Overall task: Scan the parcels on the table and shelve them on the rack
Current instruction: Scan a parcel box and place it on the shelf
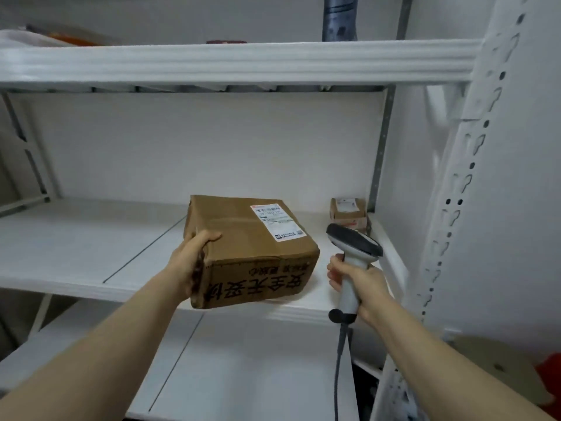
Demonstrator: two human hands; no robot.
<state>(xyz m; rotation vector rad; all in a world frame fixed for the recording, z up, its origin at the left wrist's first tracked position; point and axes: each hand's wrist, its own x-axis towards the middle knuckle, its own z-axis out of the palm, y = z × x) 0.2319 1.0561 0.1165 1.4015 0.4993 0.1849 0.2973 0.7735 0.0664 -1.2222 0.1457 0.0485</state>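
White rack shelf (91,253): box (252,250) is gripped at its side by left hand (189,262); scanner (352,259) handle is clasped by right hand (361,284).

A parcel storeroom or small courier depot is suggested. The space is taken up by a white steel rack (243,60), whose upright (473,177) is punched with rows of keyhole slots, as is found on stock shelving. A brown carton (252,253) bearing a printed shipping label (277,221) is seen at the middle shelf (76,238), and smaller labelled parcels (349,211) are stacked in its far right corner. A corded handheld barcode scanner (353,256) is also shown, set against plain white walls (212,141)
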